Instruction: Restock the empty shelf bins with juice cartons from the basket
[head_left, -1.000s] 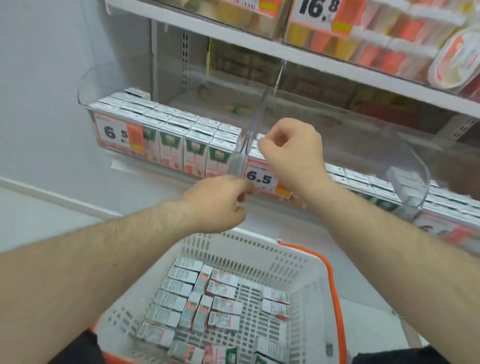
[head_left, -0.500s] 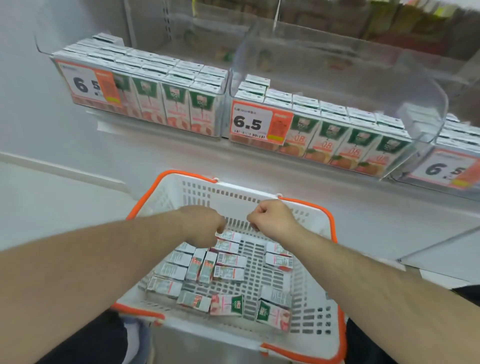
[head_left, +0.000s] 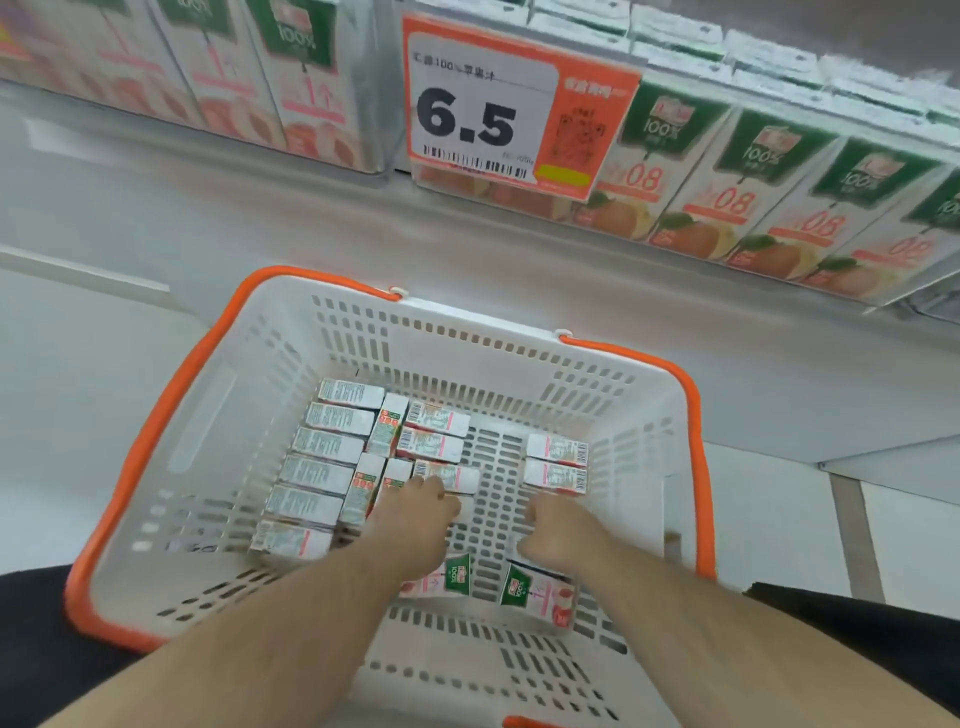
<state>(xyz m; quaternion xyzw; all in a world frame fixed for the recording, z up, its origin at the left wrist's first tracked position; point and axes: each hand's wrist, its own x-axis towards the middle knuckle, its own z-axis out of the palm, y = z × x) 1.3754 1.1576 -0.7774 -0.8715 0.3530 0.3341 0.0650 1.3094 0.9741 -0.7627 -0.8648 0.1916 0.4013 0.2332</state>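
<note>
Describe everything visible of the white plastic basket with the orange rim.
The white plastic basket with the orange rim is rectangular, with slotted walls and a perforated floor. It sits upright below the shelf, in front of the person. Small juice cartons lie flat inside, mostly in rows at its left. The left hand and right hand reach down into it.

Pale floor (head_left: 78, 364); grey shelf ledge (head_left: 311, 228) above.

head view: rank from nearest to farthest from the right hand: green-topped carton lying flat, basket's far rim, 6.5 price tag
1. green-topped carton, just under the right hand, near side of the basket.
2. basket's far rim, beyond the cartons.
3. 6.5 price tag, up on the shelf bin.
</note>
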